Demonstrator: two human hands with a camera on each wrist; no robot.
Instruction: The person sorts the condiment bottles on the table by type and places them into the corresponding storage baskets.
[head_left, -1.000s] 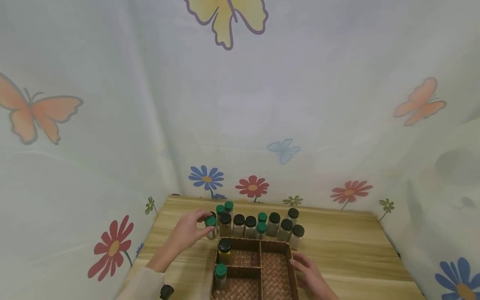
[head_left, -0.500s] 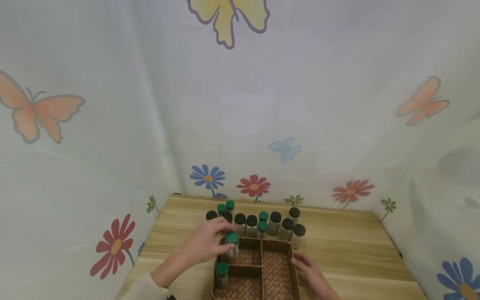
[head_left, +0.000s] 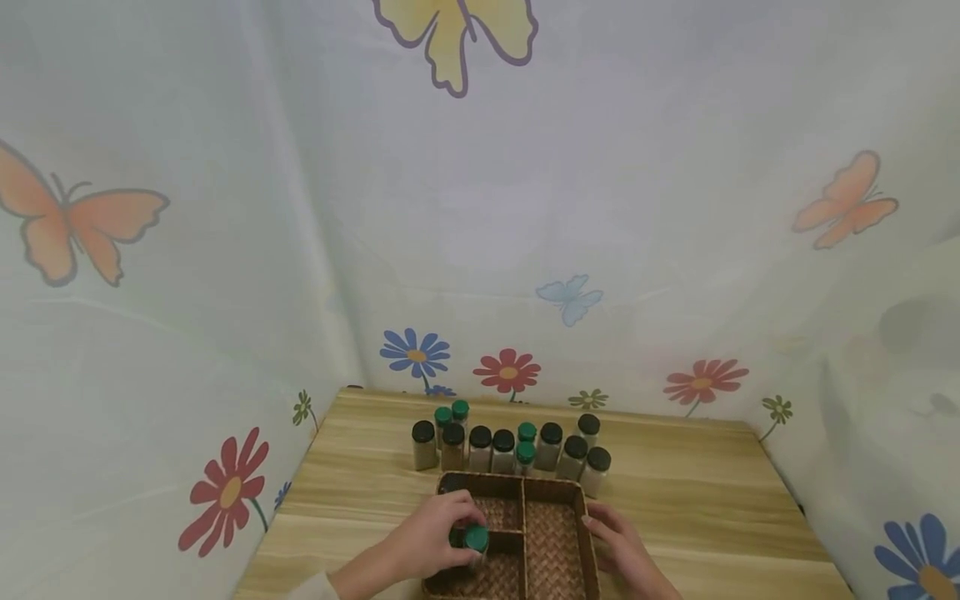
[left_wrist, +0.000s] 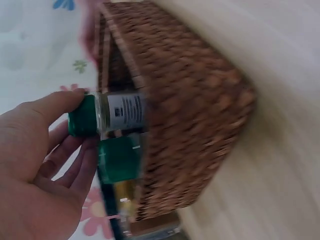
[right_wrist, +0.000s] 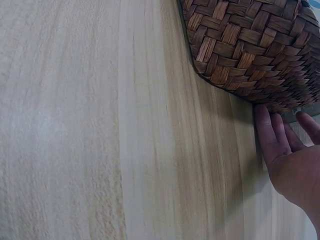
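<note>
My left hand (head_left: pixel 423 537) pinches the green cap of a small clear spice jar (head_left: pixel 476 538) over the lower-left compartment of a brown woven basket (head_left: pixel 522 508). In the left wrist view, thumb and fingers grip the cap, and the labelled jar (left_wrist: pixel 124 111) is partly behind the basket wall (left_wrist: pixel 200 110). Right beside it stands another green-capped jar (left_wrist: pixel 120 159), mostly hidden by my hand in the head view. A black-capped jar (head_left: pixel 452 482) occupies the upper-left compartment. With fingers extended, my right hand (head_left: pixel 622 550) touches the basket's right side.
Behind the basket, several spice jars with black caps (head_left: pixel 480 437) and green caps (head_left: pixel 525 452) stand in a loose cluster. The wooden table (head_left: pixel 697 492) meets a printed cloth backdrop (head_left: pixel 637 250) at the back and sides.
The left hand has carried the green-capped jar from the left end of the cluster, over the upper-left compartment, toward me to the lower-left one. The right hand stays at the basket.
</note>
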